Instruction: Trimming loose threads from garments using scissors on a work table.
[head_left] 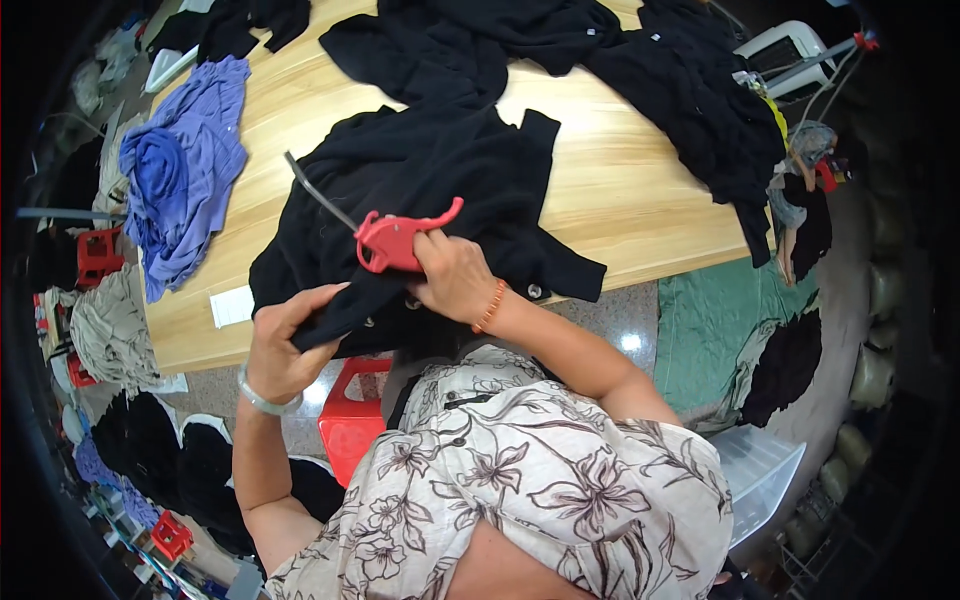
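A black knit garment [400,160] with shiny round buttons along its near edge lies spread at the table's front. My left hand [285,345] pinches a folded edge of it between thumb and fingers. My right hand [458,278] is closed at the base of a red air blow gun [393,242], over the garment's front edge. The gun's thin, bent metal nozzle points to the far left. My right fingertips are partly hidden, and I cannot tell whether they also grip the cloth.
Dark garments [680,110] cover the back and right of the wooden table [590,225]. Purple clothes [190,170] lie at its left, near a white paper [232,307]. A red stool [352,425] is below, with green cloth [705,325] and a clear plastic bin [760,475] at the right.
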